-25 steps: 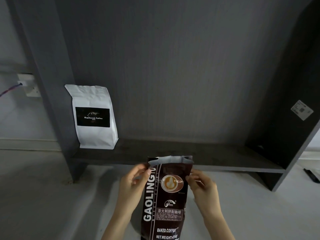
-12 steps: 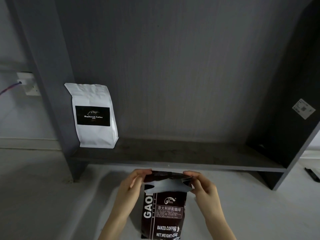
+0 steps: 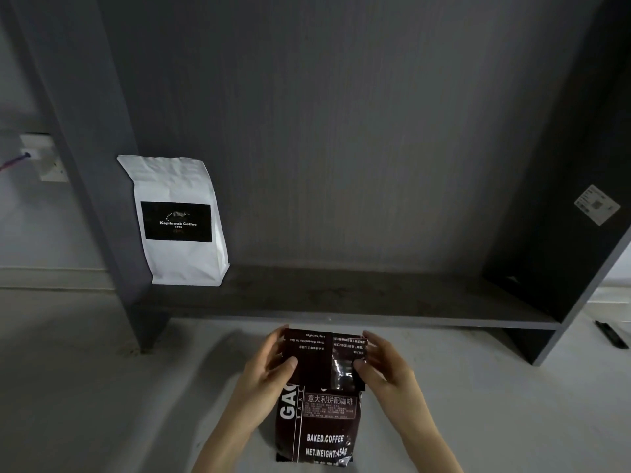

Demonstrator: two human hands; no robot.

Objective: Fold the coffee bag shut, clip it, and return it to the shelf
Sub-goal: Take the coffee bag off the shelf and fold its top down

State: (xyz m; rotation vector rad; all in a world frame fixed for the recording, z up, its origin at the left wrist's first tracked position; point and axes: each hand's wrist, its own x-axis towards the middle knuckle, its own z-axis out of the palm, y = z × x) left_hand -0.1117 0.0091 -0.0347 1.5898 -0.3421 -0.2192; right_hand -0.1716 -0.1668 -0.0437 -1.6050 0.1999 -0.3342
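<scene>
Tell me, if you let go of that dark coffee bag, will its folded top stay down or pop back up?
Probably it springs up a bit: the dark coffee bag looks like shiny, crinkly foil, and both the left hand and right hand are pressing the fold flat. It likely feels hefty, since its label reads 454g.

Dark grey shelf [image 3: 341,302], white coffee bag [image 3: 177,223] standing at its left end

You're holding a glossy dark foil coffee bag [image 3: 319,404]; the white bag [image 3: 177,220] looks matt paper, the shelf [image 3: 341,298] matt dark woodgrain.
</scene>
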